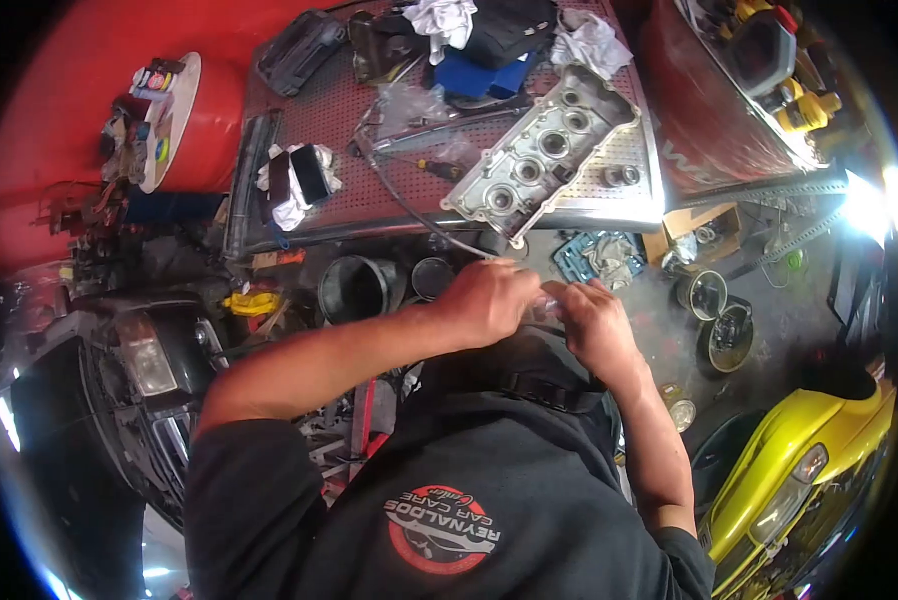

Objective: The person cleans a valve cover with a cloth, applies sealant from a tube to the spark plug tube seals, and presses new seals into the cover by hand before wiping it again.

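My left hand (pixel 491 302) is closed in front of my waist, and a thin dark hose (pixel 409 208) runs from the table down to its knuckles. Close beside it, my right hand (pixel 594 325) is also closed, its fingers curled inward. A small, pale, shiny piece (pixel 546 302) shows between the two hands; its kind is hard to make out. Beyond them, a grey metal engine valve cover (pixel 544 155) lies at a slant on the perforated metal table (pixel 369 205), its open side up. A small round metal part (pixel 621 176) stands right of the cover.
On the table lie two phones (pixel 311 175) on a white rag, a screwdriver (pixel 439 169), a black case (pixel 302 52) and white rags (pixel 591 45). Red drums flank it. Below are a black bucket (pixel 354 289), a blue tray (pixel 584 258) and a yellow car panel (pixel 784 450).
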`<action>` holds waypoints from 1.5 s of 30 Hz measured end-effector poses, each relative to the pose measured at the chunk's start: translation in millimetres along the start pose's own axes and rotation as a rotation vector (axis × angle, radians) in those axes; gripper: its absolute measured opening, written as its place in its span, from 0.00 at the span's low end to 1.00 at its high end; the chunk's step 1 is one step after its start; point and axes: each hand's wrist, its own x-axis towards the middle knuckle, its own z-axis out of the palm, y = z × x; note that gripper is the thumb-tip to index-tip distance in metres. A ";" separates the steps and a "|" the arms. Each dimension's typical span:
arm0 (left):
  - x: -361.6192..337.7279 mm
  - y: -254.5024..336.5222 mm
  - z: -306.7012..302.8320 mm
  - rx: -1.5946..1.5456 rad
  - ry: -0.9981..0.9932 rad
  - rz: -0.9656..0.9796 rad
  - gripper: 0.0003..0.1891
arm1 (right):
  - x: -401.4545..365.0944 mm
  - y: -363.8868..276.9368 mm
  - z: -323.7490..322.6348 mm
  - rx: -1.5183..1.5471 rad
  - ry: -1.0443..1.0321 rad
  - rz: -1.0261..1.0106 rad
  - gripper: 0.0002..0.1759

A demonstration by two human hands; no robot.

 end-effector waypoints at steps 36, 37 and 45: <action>30.0 -284.6 -23.7 -0.121 0.488 -0.350 0.15 | 191.2 25.2 119.1 0.383 0.494 0.639 0.06; 34.9 -261.9 -40.3 -0.288 0.418 -0.338 0.14 | 194.1 28.6 121.5 0.397 0.494 0.649 0.06; 47.7 -213.3 -65.8 -1.082 0.208 -0.505 0.20 | 220.3 28.3 124.6 0.464 0.443 0.677 0.06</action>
